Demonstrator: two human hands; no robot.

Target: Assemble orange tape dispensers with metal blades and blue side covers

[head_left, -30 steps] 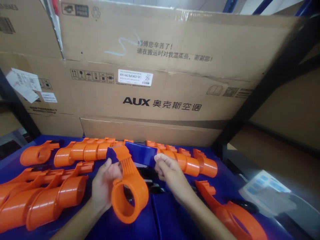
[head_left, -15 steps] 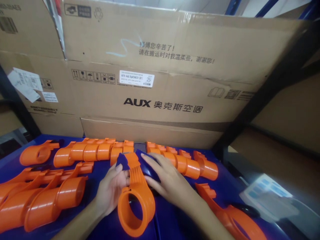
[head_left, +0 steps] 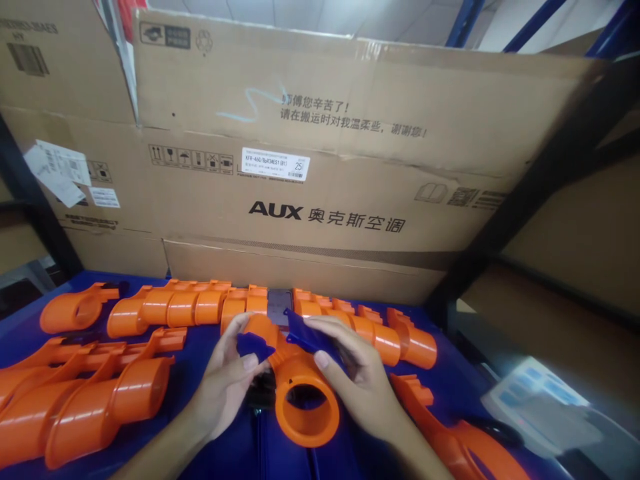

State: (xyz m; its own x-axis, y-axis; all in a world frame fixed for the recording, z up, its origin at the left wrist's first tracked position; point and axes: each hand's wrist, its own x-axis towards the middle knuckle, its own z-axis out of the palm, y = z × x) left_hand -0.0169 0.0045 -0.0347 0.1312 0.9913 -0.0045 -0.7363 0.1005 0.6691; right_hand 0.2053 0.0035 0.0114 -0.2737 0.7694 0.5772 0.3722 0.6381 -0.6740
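Cardboard (head_left: 350, 173): bold "AUX 奥克斯空调". White label (head_left: 275, 165) on it: "KFR-46G…", "25".

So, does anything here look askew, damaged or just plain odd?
Yes, mildly: on the AUX air-conditioner carton, a white label at left sits tilted, overlapping another label, and a pale-blue squiggle runs into the printed Chinese text.

The orange ring (head_left: 300, 367) is further right, its opening turned more toward the camera; the right hand (head_left: 363, 377) lower, its half-hidden hold on the blue piece (head_left: 311, 337) seemingly shifted.
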